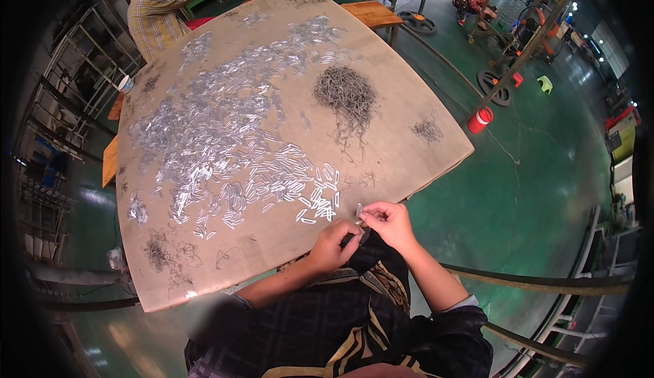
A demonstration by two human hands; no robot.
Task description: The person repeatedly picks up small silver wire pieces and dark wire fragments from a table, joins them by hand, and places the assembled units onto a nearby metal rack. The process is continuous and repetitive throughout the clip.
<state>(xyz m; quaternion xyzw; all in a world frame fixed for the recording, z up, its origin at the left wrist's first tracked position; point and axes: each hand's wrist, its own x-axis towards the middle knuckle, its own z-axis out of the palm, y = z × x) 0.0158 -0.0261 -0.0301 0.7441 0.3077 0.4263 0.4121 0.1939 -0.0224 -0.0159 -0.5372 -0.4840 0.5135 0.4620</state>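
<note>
Close to the table's near edge, my two hands meet with the fingertips almost touching. My right hand (390, 222) pinches a small shiny metal piece (359, 209) between thumb and fingers. My left hand (336, 245) is closed just below it, fingers curled; what it grips is too small and partly hidden. Just beyond the hands lie loose flat, elongated metal loops (320, 203), the nearest of a wide silvery spread (225, 126) of the same pieces. A tangled heap of thin dark wire-like pieces (345, 92) sits farther back, right of the spread.
Brown sheeting covers the large table (402, 167). Smaller dark wire scraps (160, 252) lie at its near left. A person in a checked shirt (153, 20) stands at the far left edge; another (471, 2) crouches far right. A red bucket (480, 119) stands beyond the right corner.
</note>
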